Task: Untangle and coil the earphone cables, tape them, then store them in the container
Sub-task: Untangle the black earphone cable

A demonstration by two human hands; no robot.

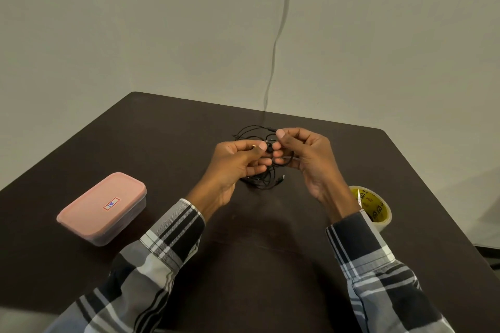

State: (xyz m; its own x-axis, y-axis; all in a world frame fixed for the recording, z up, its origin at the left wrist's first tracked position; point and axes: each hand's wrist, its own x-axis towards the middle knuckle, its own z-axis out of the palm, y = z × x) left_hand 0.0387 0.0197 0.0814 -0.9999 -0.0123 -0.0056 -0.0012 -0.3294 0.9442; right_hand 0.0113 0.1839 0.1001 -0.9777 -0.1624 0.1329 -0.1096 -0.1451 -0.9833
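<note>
Plaid sleeves [173,240] nearest. Both grips pinch the earphone cables [259,170] above mid-desk [270,238]: left hand [238,162], right hand [305,154], thumbs almost touching. Tangle hangs between and below them. Container [102,208] left, tape [376,208] right.

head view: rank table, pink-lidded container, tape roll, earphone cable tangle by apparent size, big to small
1. table, by far the largest.
2. pink-lidded container.
3. earphone cable tangle and tape roll: not ranked. The hands hide part of the tangle, a sleeve covers part of the roll, and the roll sits nearer the camera.
</note>
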